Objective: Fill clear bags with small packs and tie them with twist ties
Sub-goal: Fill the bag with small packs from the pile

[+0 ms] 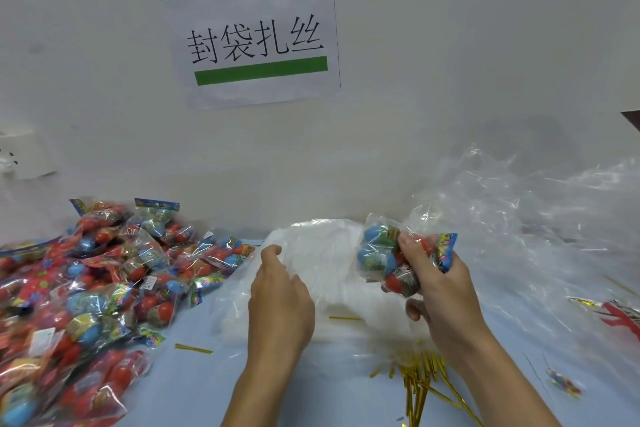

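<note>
My right hand (440, 291) grips a few small packs (388, 253) of red and blue egg-shaped toys, held above the table. My left hand (277, 295) hovers with relaxed, slightly curled fingers over a stack of flat clear bags (329, 274) in the middle and holds nothing. A bundle of gold twist ties (422, 378) lies on the blue table near my right forearm. Two loose ties (193, 348) lie beside the stack.
A large heap of small packs (86, 295) covers the left of the table. Crumpled clear plastic (540, 218) is piled at the right, with a filled bag (620, 315) at the right edge. A white wall with a paper sign (259, 35) stands right behind.
</note>
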Action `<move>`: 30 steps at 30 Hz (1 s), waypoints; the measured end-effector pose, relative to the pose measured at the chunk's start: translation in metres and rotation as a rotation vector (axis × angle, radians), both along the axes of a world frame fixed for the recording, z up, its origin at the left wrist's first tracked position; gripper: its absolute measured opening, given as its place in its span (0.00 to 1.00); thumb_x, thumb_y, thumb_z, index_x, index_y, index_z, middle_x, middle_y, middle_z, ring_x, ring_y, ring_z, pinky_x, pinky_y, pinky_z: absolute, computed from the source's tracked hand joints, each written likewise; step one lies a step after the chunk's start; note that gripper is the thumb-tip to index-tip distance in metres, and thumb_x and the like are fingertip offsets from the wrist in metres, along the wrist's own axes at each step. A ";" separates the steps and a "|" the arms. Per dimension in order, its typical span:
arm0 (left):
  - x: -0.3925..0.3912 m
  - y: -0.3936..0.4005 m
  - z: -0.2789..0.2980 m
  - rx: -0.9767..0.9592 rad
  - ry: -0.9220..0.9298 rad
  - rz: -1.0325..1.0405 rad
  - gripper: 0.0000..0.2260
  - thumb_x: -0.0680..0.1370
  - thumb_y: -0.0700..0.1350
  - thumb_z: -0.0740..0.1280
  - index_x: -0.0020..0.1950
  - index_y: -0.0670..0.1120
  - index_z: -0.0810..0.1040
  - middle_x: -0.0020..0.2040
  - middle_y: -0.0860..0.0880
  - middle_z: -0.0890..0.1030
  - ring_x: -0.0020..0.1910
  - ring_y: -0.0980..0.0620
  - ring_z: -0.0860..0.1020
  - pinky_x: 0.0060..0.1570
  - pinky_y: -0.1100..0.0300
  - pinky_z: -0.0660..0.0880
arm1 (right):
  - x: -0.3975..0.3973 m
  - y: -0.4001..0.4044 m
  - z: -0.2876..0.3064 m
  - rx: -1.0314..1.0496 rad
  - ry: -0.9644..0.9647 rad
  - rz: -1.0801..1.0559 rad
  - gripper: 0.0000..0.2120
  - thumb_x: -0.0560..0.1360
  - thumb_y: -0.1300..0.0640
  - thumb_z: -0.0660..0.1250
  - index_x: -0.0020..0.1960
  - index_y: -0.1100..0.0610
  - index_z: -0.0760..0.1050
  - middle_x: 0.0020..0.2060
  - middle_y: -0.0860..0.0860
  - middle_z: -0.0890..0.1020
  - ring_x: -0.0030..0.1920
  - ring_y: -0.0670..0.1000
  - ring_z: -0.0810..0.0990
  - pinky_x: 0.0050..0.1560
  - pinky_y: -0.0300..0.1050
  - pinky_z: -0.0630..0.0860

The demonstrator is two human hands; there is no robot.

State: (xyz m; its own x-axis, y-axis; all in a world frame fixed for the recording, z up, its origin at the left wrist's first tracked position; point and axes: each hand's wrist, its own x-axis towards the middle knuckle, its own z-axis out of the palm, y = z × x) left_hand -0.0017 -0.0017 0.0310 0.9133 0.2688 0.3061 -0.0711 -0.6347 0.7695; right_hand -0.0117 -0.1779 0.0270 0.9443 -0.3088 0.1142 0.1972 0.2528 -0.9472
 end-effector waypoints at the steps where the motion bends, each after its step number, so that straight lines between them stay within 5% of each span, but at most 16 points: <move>1: 0.000 0.000 0.001 -0.015 -0.025 0.009 0.16 0.82 0.37 0.59 0.69 0.47 0.68 0.61 0.45 0.77 0.56 0.45 0.75 0.52 0.57 0.71 | -0.001 0.001 0.001 0.017 -0.018 0.025 0.16 0.72 0.45 0.73 0.50 0.56 0.79 0.36 0.55 0.85 0.31 0.51 0.82 0.21 0.40 0.64; 4: -0.002 -0.001 0.005 -0.073 -0.140 -0.007 0.10 0.81 0.37 0.59 0.59 0.47 0.77 0.53 0.50 0.81 0.55 0.48 0.78 0.56 0.55 0.75 | -0.006 0.000 0.007 0.082 -0.062 0.179 0.16 0.67 0.43 0.77 0.47 0.52 0.82 0.32 0.54 0.80 0.28 0.50 0.79 0.26 0.40 0.61; 8: -0.004 -0.010 0.011 -0.163 -0.243 -0.121 0.10 0.79 0.37 0.63 0.49 0.51 0.80 0.44 0.58 0.82 0.46 0.61 0.78 0.44 0.73 0.70 | -0.012 -0.008 0.009 0.086 -0.042 0.412 0.22 0.60 0.40 0.76 0.49 0.51 0.83 0.30 0.50 0.77 0.25 0.47 0.73 0.32 0.43 0.59; 11: -0.004 -0.013 0.013 -0.317 -0.256 -0.194 0.10 0.81 0.39 0.63 0.48 0.53 0.80 0.42 0.54 0.83 0.42 0.56 0.82 0.45 0.61 0.78 | -0.014 -0.017 0.007 -0.101 0.022 0.483 0.27 0.61 0.40 0.77 0.53 0.56 0.80 0.38 0.54 0.77 0.32 0.51 0.73 0.36 0.46 0.59; 14: -0.005 -0.016 0.013 -0.429 -0.262 -0.239 0.09 0.82 0.41 0.63 0.49 0.53 0.80 0.42 0.55 0.84 0.39 0.54 0.83 0.42 0.54 0.80 | -0.015 -0.014 0.007 -0.270 0.084 0.406 0.22 0.63 0.41 0.76 0.54 0.48 0.82 0.40 0.50 0.82 0.37 0.50 0.79 0.37 0.47 0.72; 17: -0.009 -0.024 0.012 -0.286 -0.299 -0.293 0.07 0.81 0.43 0.65 0.50 0.56 0.79 0.45 0.60 0.82 0.46 0.60 0.80 0.42 0.68 0.75 | -0.011 -0.008 0.003 -0.302 0.080 0.250 0.15 0.65 0.42 0.77 0.52 0.39 0.82 0.39 0.46 0.85 0.36 0.44 0.82 0.36 0.42 0.74; 21: -0.013 -0.029 0.010 -0.012 -0.397 -0.357 0.10 0.80 0.40 0.65 0.55 0.56 0.76 0.51 0.61 0.77 0.53 0.66 0.74 0.48 0.73 0.71 | 0.001 -0.003 -0.003 -0.118 0.023 -0.021 0.09 0.72 0.49 0.76 0.50 0.50 0.81 0.33 0.48 0.82 0.28 0.44 0.78 0.23 0.35 0.67; 30: -0.016 -0.045 -0.002 0.161 -0.370 -0.495 0.11 0.80 0.42 0.64 0.56 0.57 0.68 0.55 0.61 0.69 0.54 0.64 0.71 0.49 0.70 0.68 | 0.009 0.006 -0.008 0.270 -0.003 -0.331 0.05 0.76 0.54 0.71 0.51 0.49 0.77 0.43 0.49 0.84 0.34 0.45 0.84 0.27 0.37 0.75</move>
State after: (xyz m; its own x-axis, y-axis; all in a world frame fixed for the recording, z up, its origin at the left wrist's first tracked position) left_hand -0.0181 -0.0464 0.0288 0.7439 -0.2337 0.6262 -0.6281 -0.5646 0.5355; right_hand -0.0022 -0.1717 0.0191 0.7891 -0.6142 -0.0098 0.3117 0.4140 -0.8552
